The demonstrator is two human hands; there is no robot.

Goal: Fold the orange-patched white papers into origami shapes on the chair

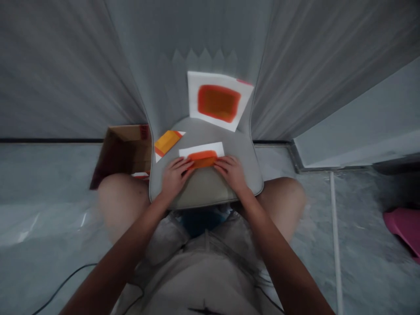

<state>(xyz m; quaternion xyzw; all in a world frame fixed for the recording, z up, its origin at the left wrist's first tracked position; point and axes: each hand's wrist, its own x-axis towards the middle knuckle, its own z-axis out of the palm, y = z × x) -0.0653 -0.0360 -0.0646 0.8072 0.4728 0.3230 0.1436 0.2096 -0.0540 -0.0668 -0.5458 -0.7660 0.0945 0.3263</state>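
The left hand [177,175], nearly closed, is holding the left end of a folded white paper strip with an orange patch [203,158]; the right hand [232,173] is likewise holding its right end. The paper is lying near the grey chair seat's [203,192] front edge. Beyond the left edge, an open brown cardboard box [141,151] is standing, its dark contents unclear.

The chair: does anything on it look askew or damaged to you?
Slightly askew, yes. The big sheet sits crooked at the back of the seat, and the folded piece lies slantwise by its left edge, while the front paper is nearly straight. I see no damage, though blur could hide detail.
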